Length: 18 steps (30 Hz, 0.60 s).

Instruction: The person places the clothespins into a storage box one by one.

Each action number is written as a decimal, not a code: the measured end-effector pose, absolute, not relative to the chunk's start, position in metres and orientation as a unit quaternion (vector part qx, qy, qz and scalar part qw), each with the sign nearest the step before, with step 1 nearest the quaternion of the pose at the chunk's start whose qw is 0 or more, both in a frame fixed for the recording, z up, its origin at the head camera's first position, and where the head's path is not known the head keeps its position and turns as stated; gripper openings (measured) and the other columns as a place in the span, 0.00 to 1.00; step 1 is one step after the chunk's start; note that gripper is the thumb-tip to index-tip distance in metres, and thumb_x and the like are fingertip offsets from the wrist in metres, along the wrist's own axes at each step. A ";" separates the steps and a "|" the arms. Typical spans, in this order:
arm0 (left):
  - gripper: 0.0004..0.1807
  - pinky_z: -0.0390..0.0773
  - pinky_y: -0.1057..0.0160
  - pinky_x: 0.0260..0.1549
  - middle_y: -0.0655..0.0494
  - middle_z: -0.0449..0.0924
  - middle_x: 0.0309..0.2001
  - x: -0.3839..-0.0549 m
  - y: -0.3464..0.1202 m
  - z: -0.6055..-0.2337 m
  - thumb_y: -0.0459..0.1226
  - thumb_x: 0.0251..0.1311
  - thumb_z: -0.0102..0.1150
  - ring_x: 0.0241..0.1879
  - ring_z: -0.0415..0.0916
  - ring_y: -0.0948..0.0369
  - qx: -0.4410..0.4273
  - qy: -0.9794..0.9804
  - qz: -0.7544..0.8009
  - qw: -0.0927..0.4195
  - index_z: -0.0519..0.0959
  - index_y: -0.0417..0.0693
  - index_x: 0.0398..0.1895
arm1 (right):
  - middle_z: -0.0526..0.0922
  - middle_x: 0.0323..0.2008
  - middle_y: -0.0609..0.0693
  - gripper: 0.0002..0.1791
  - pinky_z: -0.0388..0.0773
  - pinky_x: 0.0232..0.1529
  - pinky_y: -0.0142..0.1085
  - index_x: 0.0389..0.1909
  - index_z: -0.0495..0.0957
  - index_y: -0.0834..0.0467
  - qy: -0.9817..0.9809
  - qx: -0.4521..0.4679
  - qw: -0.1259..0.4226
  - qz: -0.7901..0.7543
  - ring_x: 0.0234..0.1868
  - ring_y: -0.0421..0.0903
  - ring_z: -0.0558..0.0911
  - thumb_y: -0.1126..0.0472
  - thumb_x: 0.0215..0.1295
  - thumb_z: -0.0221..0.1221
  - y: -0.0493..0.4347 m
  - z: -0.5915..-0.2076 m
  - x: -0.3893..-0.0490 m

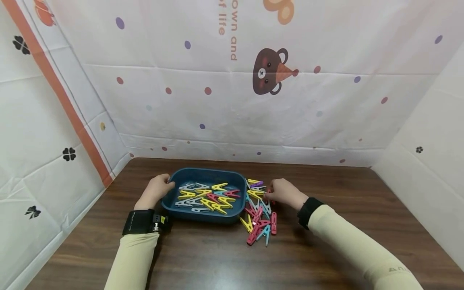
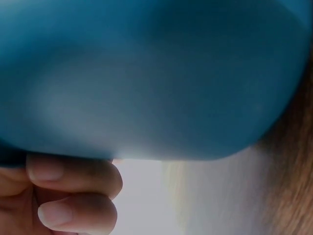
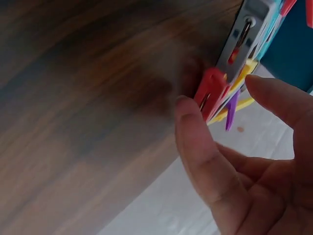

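My left hand (image 1: pixel 155 192) grips the left rim of a dark blue plastic basin (image 1: pixel 203 217). In the left wrist view its curled fingers (image 2: pixel 78 176) lie against the basin's edge. Yellow, grey, blue and red clothespins lie inside the basin. Along its right side is a loose pile of more clothespins (image 1: pixel 256 221). At the pile's far right edge is my right hand (image 1: pixel 286 194), thumb and finger spread on either side of a red clothespin (image 3: pixel 211 93). A grey clothespin (image 3: pixel 244 39) and a purple one (image 3: pixel 232 112) lie right beside it.
The brown wooden table (image 1: pixel 210 257) ends at a patterned white sheet (image 1: pixel 232 117) hung behind and at both sides. A single red clothespin (image 1: pixel 273 223) lies at the pile's right edge, and a blue one (image 1: pixel 266 233) near its front.
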<state>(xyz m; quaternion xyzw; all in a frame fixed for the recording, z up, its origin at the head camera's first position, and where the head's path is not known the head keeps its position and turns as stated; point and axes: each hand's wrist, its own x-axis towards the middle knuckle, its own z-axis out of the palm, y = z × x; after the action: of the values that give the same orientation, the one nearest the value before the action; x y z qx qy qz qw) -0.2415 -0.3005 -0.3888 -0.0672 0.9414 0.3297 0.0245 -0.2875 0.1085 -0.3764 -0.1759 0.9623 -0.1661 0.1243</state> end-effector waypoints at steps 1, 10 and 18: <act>0.15 0.64 0.62 0.29 0.54 0.59 0.23 -0.242 -0.301 -0.389 0.36 0.71 0.51 0.25 0.63 0.58 -0.067 0.941 0.330 0.024 0.61 0.46 0.25 | 0.81 0.26 0.53 0.16 0.75 0.28 0.35 0.38 0.82 0.66 0.962 -0.167 0.135 -0.170 0.24 0.44 0.76 0.54 0.65 0.66 0.106 -0.377 -0.288; 0.16 0.63 0.62 0.29 0.55 0.58 0.23 -0.242 -0.299 -0.389 0.36 0.71 0.51 0.25 0.62 0.58 -0.066 0.941 0.332 0.020 0.61 0.46 0.24 | 0.70 0.15 0.46 0.15 0.67 0.19 0.29 0.20 0.76 0.58 0.960 -0.137 0.165 -0.179 0.15 0.40 0.70 0.59 0.65 0.65 0.102 -0.380 -0.292; 0.15 0.63 0.62 0.29 0.55 0.59 0.23 -0.239 -0.300 -0.387 0.35 0.71 0.51 0.26 0.62 0.58 -0.062 0.941 0.332 0.019 0.61 0.46 0.25 | 0.73 0.20 0.48 0.06 0.66 0.22 0.33 0.28 0.79 0.62 0.962 -0.156 0.123 -0.189 0.19 0.42 0.70 0.64 0.61 0.62 0.107 -0.345 -0.294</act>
<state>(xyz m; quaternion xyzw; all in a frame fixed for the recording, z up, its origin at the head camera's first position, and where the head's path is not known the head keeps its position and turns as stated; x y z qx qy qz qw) -0.2388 -0.3001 -0.3874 -0.0616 0.9411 0.3320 0.0189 -0.2938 0.1070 -0.3446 -0.1562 0.9617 -0.1886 0.1234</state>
